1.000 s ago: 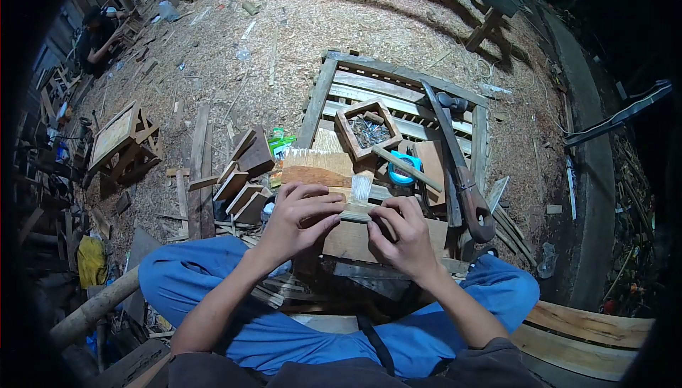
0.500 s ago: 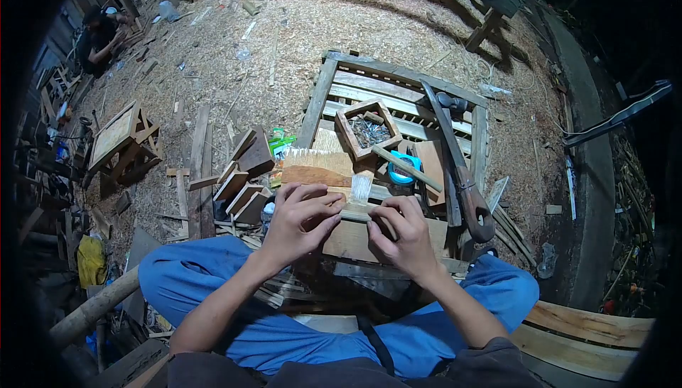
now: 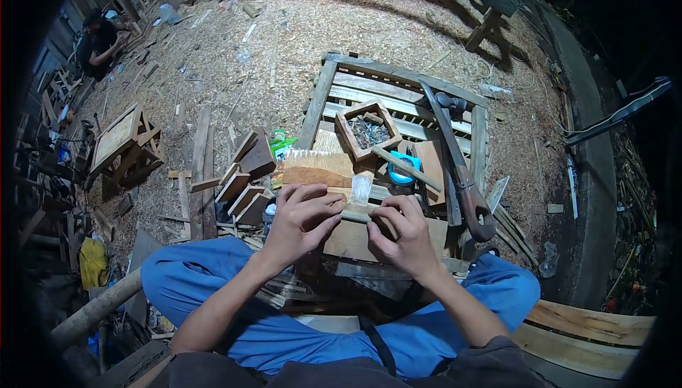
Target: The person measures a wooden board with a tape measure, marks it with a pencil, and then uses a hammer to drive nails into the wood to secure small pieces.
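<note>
A short strip of wood (image 3: 356,212) lies crosswise between my hands, above a pale flat board (image 3: 348,240). My left hand (image 3: 302,219) pinches its left end with thumb and fingers. At the other end, my right hand (image 3: 403,233) has its fingers curled and closed on the strip. Just beyond them is a brown wooden piece (image 3: 316,176) with a ragged pale edge, beside a bundle of white strands (image 3: 361,188). Past my right hand sit a blue tape measure (image 3: 402,168) and a wooden stick (image 3: 406,168) lying across it.
A wooden box of nails (image 3: 368,132) rests on a slatted frame (image 3: 323,97). A handsaw (image 3: 465,182) lies on the right, near a hammer head (image 3: 452,102). Wood offcuts (image 3: 245,189) are piled left. Another person (image 3: 99,44) sits far left on the shavings-covered ground.
The camera view has shifted very slightly. Both hands keep the same hold on the wood strip.
</note>
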Motion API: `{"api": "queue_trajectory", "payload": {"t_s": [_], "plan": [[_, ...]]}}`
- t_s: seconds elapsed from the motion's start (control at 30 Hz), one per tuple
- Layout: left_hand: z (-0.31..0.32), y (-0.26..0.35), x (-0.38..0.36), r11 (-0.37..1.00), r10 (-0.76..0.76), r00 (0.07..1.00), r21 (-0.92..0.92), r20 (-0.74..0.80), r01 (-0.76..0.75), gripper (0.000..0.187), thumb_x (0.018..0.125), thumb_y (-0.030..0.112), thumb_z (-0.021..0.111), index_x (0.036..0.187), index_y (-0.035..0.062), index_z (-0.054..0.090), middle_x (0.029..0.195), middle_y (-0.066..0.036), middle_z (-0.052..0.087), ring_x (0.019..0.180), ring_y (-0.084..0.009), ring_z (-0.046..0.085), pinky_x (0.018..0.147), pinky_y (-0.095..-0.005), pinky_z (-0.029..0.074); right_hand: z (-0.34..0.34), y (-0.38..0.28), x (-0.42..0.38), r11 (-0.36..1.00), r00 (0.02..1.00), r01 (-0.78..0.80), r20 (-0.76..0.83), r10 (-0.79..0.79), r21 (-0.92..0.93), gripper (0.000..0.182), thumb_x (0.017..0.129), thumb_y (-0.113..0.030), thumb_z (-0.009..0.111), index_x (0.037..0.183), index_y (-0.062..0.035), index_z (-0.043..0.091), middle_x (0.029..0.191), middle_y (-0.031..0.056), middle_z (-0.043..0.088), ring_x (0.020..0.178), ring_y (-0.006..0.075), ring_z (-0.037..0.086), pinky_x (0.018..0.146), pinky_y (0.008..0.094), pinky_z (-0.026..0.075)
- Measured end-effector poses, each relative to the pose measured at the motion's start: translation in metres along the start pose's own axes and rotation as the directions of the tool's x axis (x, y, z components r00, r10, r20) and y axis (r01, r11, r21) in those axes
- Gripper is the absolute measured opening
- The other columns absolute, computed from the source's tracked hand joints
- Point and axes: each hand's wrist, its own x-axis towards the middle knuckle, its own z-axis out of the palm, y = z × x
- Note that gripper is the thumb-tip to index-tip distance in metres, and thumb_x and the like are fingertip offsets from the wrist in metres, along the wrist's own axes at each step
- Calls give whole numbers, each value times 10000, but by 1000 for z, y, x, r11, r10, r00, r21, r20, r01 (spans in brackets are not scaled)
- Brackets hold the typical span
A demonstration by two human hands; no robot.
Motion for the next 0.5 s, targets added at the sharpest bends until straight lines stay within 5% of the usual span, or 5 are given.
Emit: {"api": "queue_trajectory", "payload": {"t_s": [0.5], "plan": [[2,-2,0,999,-29,999,-32,-25,28,260,881,231,852,1128,157,816,1209,15,786,1257,-202,645,1144,-442,345,-2,-2,1,1000,1000,6,1,-6,3,208,832,-78,794,1022,-24,726,1036,144,634,984,333,616,849,428,518]]}}
